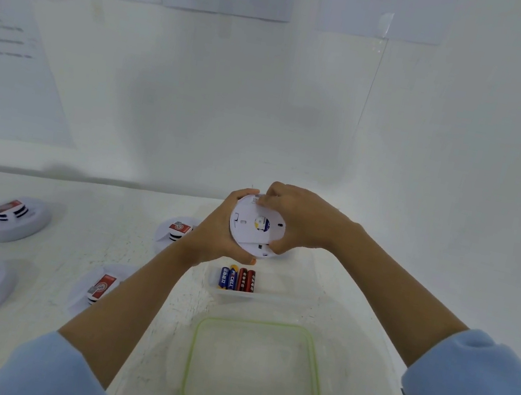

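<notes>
At frame centre the smoke detector [256, 231] is held back-up, likely for opening; its rim is clasped by the left hand [215, 233] and right hand [303, 222].

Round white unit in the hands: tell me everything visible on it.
The smoke detector is a round white disc, plastic by its look, held off the table with its flat back toward the camera. The back shows small slots, a round sticker near the centre and a seam across the lower part. The left hand grips its left rim, the right hand its right rim.
</notes>
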Demonstrator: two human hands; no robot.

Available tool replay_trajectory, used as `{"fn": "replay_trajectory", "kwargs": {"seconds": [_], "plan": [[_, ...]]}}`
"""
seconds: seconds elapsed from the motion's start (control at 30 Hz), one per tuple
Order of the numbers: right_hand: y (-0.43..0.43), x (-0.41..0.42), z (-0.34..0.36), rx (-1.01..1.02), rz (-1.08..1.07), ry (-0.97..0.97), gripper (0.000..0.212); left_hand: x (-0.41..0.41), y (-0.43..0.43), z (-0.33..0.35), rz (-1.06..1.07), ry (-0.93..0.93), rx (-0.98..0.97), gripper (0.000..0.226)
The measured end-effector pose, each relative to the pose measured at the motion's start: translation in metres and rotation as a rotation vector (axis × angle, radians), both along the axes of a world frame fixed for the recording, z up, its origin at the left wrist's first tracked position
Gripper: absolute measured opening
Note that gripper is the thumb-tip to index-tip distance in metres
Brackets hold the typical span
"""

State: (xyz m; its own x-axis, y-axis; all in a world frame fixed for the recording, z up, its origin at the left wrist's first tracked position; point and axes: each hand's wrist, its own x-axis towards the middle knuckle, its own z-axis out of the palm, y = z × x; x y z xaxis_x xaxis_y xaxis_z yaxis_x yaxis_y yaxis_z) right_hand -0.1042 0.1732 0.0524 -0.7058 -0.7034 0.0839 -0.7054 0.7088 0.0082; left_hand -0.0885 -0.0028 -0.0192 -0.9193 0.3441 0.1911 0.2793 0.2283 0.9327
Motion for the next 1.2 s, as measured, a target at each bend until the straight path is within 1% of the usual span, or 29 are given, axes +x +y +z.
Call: {"fn": "replay_trajectory", "kwargs": {"seconds": [0.1,0.33,0.47,0.6,0.73,1.03,1.2], "plan": [[-0.002,0.000,0.001,0.034,0.004,0.050,0.069,-0.001,0.001,-0.001,0.003,-0.003,0.000,0.103],[-0.002,-0.001,-0.001,0.028,0.022,0.054,0.068,-0.006,0.000,-0.006,-0.009,0.012,-0.008,0.101],[0.002,-0.001,-0.002,-0.031,0.021,0.011,0.070,-0.007,0.000,-0.006,-0.013,0.026,0.004,0.101],[0.005,0.000,-0.002,-0.136,0.024,-0.025,0.071,-0.007,-0.001,-0.004,-0.001,0.050,0.025,0.104],[0.008,0.002,-0.002,-0.192,0.025,-0.007,0.072,-0.006,0.000,-0.001,0.011,0.069,0.037,0.102],[0.010,0.013,-0.001,-0.140,0.061,0.023,0.076,0.006,0.005,0.001,-0.011,0.093,0.049,0.102],[0.015,0.021,-0.001,-0.136,0.075,0.009,0.074,0.015,0.011,-0.001,-0.019,0.080,0.082,0.101]]}}
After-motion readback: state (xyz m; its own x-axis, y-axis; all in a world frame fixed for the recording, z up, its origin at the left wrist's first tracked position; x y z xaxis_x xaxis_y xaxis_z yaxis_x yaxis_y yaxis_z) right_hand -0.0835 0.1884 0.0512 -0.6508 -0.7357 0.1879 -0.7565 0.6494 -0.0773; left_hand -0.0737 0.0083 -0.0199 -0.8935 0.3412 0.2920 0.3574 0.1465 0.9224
